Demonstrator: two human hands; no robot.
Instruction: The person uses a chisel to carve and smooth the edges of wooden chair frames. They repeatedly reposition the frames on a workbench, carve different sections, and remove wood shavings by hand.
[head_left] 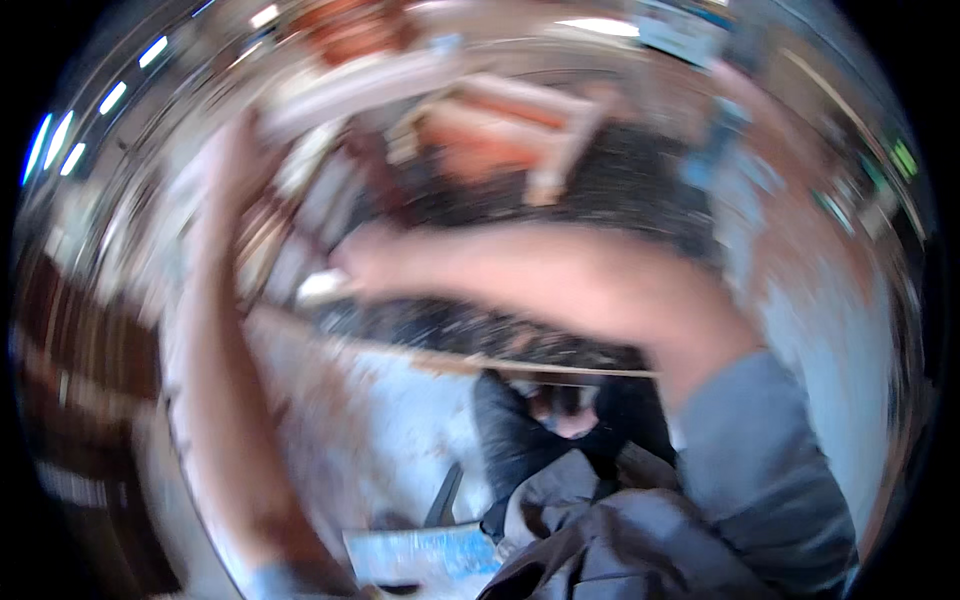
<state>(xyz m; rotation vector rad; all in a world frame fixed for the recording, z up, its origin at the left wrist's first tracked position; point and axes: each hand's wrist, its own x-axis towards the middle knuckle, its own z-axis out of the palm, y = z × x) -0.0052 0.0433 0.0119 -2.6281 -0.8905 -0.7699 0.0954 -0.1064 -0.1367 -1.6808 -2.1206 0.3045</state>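
Observation:
Motion blur smears both hands. My left hand [240, 155] reaches far out on the left, at the near end of a long pale bar [365, 88] that looks like wood. Whether its fingers grip the bar cannot be told. My right hand [368, 258] stretches leftward across a dark, speckled surface [640, 185]. It looks closed, and a small whitish piece [325, 287] shows at its lower left; its kind is unclear. Beyond the right hand lies an orange and pale framed piece [500, 125], also blurred.
A thin pale edge [520, 367] bounds the dark surface on my side. A bluish-white, brown-stained surface [810, 270] extends at the right. Near my legs are a blue-and-white flat object [425, 555] and a dark upright strip [444, 497]. Orange items [350, 28] stand at the back.

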